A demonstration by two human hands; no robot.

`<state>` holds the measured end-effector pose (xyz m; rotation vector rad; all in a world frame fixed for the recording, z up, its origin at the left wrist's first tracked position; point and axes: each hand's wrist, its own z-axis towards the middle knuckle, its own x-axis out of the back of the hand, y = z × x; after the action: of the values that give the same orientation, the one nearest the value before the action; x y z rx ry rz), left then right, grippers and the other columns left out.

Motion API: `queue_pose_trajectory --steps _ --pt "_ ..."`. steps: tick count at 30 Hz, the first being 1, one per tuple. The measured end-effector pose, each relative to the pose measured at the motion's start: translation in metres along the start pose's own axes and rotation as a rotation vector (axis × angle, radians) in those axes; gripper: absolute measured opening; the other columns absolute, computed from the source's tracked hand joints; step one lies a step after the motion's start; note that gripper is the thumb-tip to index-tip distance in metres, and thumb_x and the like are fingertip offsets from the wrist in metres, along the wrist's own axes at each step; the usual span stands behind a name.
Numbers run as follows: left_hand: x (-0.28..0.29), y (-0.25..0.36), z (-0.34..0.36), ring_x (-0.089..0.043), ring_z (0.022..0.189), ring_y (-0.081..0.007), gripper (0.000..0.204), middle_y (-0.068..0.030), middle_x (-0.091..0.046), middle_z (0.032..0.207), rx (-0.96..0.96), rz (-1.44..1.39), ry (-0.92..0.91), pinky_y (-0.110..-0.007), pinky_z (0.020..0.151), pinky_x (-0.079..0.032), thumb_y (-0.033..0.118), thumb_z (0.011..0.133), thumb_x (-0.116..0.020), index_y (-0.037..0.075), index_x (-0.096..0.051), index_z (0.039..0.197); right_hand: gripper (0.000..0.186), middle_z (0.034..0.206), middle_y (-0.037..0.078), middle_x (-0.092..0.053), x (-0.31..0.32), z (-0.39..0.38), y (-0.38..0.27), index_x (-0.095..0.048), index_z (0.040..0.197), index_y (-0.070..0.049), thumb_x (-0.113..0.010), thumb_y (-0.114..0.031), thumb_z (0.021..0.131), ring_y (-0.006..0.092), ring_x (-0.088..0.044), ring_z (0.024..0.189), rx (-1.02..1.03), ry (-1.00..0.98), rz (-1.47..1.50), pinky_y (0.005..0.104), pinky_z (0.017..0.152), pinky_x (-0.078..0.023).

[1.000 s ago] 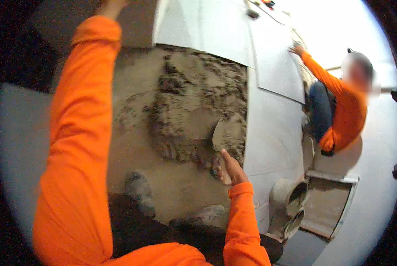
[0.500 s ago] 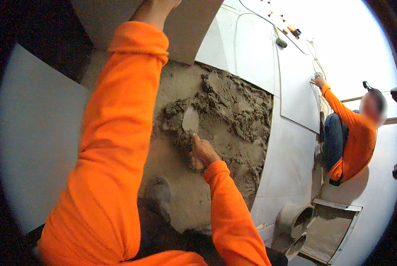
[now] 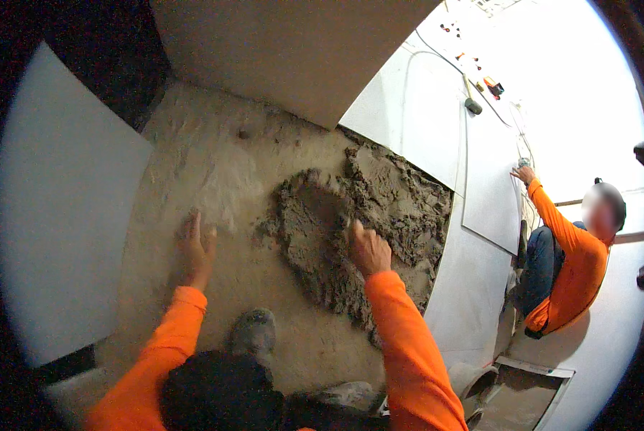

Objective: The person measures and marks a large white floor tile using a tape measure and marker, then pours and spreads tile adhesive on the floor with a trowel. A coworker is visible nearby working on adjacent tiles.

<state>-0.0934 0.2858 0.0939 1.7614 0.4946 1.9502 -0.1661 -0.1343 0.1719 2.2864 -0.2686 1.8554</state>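
Note:
My right hand (image 3: 370,248) is closed round the handle of a trowel (image 3: 327,205), whose blurred blade lies against the wet grey mortar (image 3: 401,208). Lumpy, ridged mortar spreads beyond and to the right of that hand. Lower left, my left hand (image 3: 198,248) is held low over the bare, dusty floor (image 3: 243,251), fingers stretched and apart, holding nothing. Whether it touches the floor I cannot tell.
Large pale tiles (image 3: 415,108) border the mortar on the right, with a mallet (image 3: 473,105) lying on them. A co-worker (image 3: 570,266) in orange crouches at the right, reaching forward. Buckets (image 3: 473,384) stand lower right. A wall corner (image 3: 286,57) rises ahead. My shoe (image 3: 253,330) is below.
My left hand has come down from the wall ahead to low over the floor. My right hand and trowel have shifted slightly right, the blade turning darker and blurred. The view has shifted.

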Motion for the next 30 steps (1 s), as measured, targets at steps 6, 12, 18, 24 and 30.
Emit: queue_pose_trajectory --steps 6,12,18,24,30 --pt "-0.009 -0.006 -0.011 -0.029 0.154 -0.0358 0.069 -0.0156 -0.035 0.165 -0.161 0.279 -0.073 -0.061 0.125 -0.014 0.038 0.1 -0.059 0.005 -0.04 0.157 0.05 0.093 0.031 -0.069 0.002 0.023 -0.016 -0.055 0.114 -0.002 -0.049 -0.05 0.105 0.0502 -0.069 0.089 -0.167 0.048 0.391 0.0583 0.074 -0.056" --pt "-0.008 0.01 -0.008 -0.025 0.155 -0.0372 0.073 -0.0151 -0.032 0.166 -0.145 0.391 -0.09 -0.065 0.124 -0.011 0.044 0.099 -0.057 0.005 -0.039 0.157 0.063 0.098 0.034 -0.069 0.019 -0.019 -0.069 -0.063 0.103 0.009 -0.041 -0.051 0.106 0.0551 -0.064 0.092 -0.803 -0.129 1.346 0.0573 0.083 -0.049" --pt "-0.006 0.02 -0.006 -0.022 0.156 -0.0364 0.074 -0.0149 -0.029 0.167 -0.129 0.42 -0.132 -0.065 0.124 -0.009 0.046 0.099 -0.055 0.005 -0.037 0.158 0.068 0.111 0.038 -0.067 -0.045 0.112 -0.049 -0.064 0.112 0.011 -0.047 -0.054 0.101 0.0538 -0.065 0.106 -0.544 -0.149 1.124 0.055 0.091 -0.051" --pt "-0.006 0.021 -0.011 -0.021 0.157 -0.036 0.074 -0.0151 -0.029 0.167 -0.112 0.414 -0.127 -0.065 0.124 -0.009 0.046 0.101 -0.053 0.006 -0.035 0.159 0.061 0.11 0.034 -0.069 -0.03 0.13 -0.055 -0.065 0.116 0.01 -0.04 -0.045 0.106 0.0485 -0.07 0.1 -0.326 -0.099 0.554 0.0528 0.09 -0.056" --pt "-0.007 0.019 -0.011 -0.022 0.156 -0.0373 0.074 -0.0159 -0.032 0.166 -0.13 0.416 -0.108 -0.065 0.124 -0.011 0.046 0.1 -0.054 0.005 -0.035 0.159 0.045 0.086 0.023 -0.075 0.022 0.141 -0.05 -0.073 0.096 0.007 -0.053 -0.033 0.1 0.0392 -0.076 0.089 -0.301 -0.243 0.559 0.0493 0.08 -0.061"
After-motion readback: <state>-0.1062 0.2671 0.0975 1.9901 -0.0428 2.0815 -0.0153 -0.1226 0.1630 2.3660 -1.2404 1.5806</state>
